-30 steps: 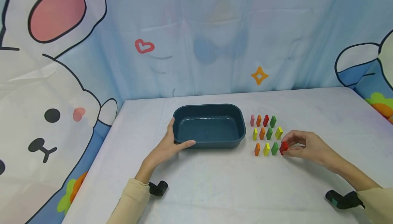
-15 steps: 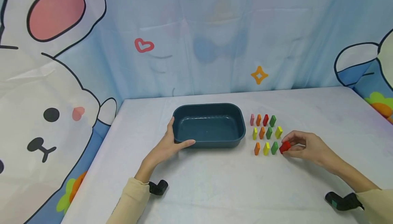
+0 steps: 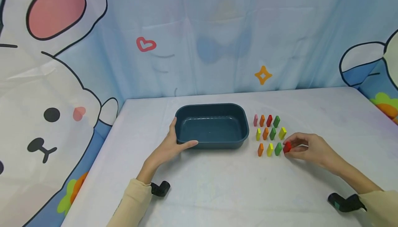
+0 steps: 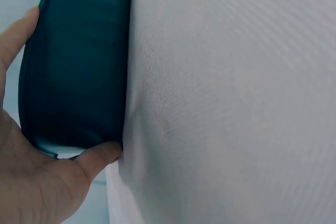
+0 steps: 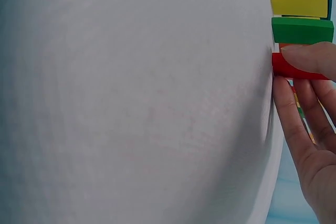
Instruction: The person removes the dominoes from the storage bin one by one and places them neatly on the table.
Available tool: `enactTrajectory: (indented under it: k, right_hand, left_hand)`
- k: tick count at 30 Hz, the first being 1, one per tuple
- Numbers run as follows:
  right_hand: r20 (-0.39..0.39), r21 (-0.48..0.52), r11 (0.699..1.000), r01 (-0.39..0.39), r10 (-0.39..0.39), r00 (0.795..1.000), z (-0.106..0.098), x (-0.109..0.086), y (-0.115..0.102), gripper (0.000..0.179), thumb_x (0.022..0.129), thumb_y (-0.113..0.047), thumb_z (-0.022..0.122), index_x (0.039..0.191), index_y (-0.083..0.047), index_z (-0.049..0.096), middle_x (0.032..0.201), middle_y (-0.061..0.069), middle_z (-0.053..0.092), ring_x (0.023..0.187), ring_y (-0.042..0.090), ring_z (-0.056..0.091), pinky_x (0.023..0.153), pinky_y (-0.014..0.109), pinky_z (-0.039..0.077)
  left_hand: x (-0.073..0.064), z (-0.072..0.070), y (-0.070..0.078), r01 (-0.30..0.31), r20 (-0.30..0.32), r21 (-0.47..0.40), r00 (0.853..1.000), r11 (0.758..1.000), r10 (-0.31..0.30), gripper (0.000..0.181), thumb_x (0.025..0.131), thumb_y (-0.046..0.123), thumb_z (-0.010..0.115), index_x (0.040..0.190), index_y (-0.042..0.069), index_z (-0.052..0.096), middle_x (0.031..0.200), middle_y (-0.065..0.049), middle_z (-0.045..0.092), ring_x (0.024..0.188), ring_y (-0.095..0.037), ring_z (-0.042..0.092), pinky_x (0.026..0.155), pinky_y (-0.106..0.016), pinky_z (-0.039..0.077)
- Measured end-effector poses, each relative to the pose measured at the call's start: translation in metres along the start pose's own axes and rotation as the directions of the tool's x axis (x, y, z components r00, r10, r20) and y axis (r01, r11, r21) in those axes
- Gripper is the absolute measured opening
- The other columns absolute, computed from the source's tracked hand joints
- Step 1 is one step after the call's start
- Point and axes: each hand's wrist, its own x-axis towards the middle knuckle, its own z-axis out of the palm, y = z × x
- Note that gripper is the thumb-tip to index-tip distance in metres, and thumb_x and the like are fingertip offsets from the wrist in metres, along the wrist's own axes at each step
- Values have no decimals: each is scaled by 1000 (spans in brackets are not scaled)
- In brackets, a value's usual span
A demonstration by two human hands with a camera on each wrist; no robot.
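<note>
A dark teal rectangular basin (image 3: 211,145) stands on the white-covered table. My left hand (image 3: 168,147) holds its near left corner, thumb along the front wall and fingers at the left side. In the left wrist view the thumb (image 4: 100,158) presses low on the basin wall. My right hand (image 3: 308,149) pinches a red domino block (image 3: 287,147) between thumb and fingers, at the right end of the nearest row. The right wrist view shows the red block (image 5: 294,69) standing beside a green block (image 5: 302,30), partly covered by the thumb.
Three rows of upright blocks stand right of the basin. Left of the red one are a green block (image 3: 278,149), a yellow block (image 3: 269,149) and an orange block (image 3: 260,150). A printed cloth (image 3: 217,40) hangs behind the table.
The red block leaned over in my right fingers half a second ago and now stands more upright at the row's end. The left hand and basin have stayed in place.
</note>
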Motion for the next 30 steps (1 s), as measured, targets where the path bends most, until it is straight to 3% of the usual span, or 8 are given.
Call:
enactTrajectory:
  k: [12,22,27,30]
  right_hand:
    - [-11,9,1000,-5,6,1000,-2,-5,0,45,81,6,84,122,8,66,118,28,67,96,35,69,73,17,58]
    - [-9,-20,999,-25,25,1000,-24,-21,1,50,83,-3,87,127,7,63,108,15,70,84,2,66,72,17,58]
    - [-117,-55,998,4,-11,993,-44,-22,-1,45,87,-1,83,126,6,62,104,16,70,82,-9,59,70,9,53]
    - [-197,-71,997,4,-18,980,-53,-20,-5,39,91,-3,80,126,4,62,108,21,69,84,-16,54,68,5,50]
  left_hand:
    - [2,2,0,-4,4,-3,1000,1000,4,128,88,60,78,167,24,-16,175,-8,-7,161,-32,6,124,-63,21]
    - [1,-1,2,13,18,27,1000,1000,-13,128,89,60,77,167,21,-16,175,-7,-9,161,-33,5,124,-63,21]
    - [-12,-12,9,62,22,104,998,993,-64,131,86,67,75,165,27,-22,174,-14,-11,159,-40,10,121,-67,24]
    - [-22,-25,13,33,-42,143,999,989,-27,126,87,71,71,165,31,-20,174,-16,-8,158,-42,15,119,-69,26]
